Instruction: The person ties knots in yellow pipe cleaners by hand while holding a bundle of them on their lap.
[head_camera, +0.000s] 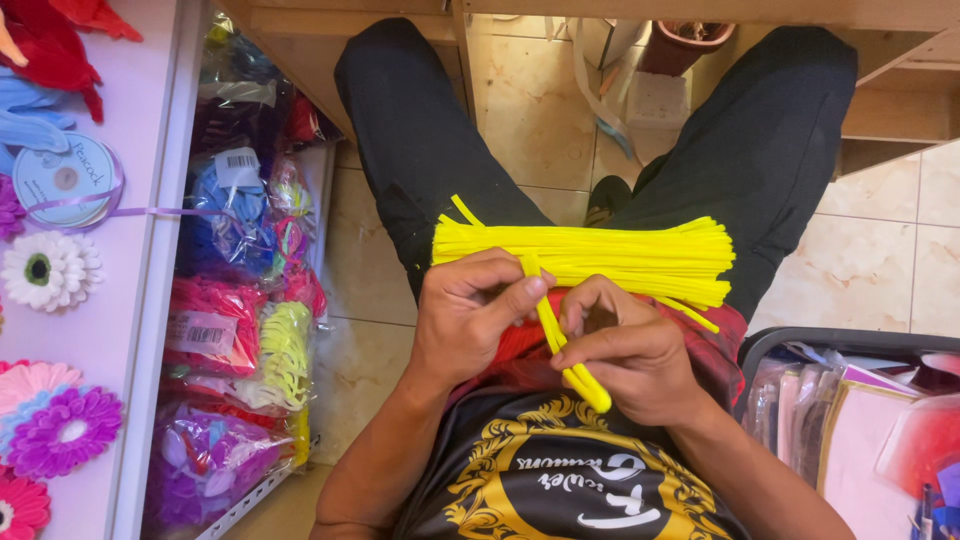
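Pinching one yellow stem (560, 345) between them, the left hand (465, 315) grips its upper end and the right hand (630, 360) its lower end, while the bundle (600, 258) rests across the lap just beyond both, easy to reach.

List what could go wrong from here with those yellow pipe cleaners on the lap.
1. The bundle of yellow pipe cleaners lies loose across the thighs with nothing tying it; a leg shift could tip stems onto the tiled floor.
2. Left hand and right hand pinch only a couple of folded pipe cleaners; a slip could spring the fold open.
3. One stray stem already sticks out at the bundle's left end and could snag.
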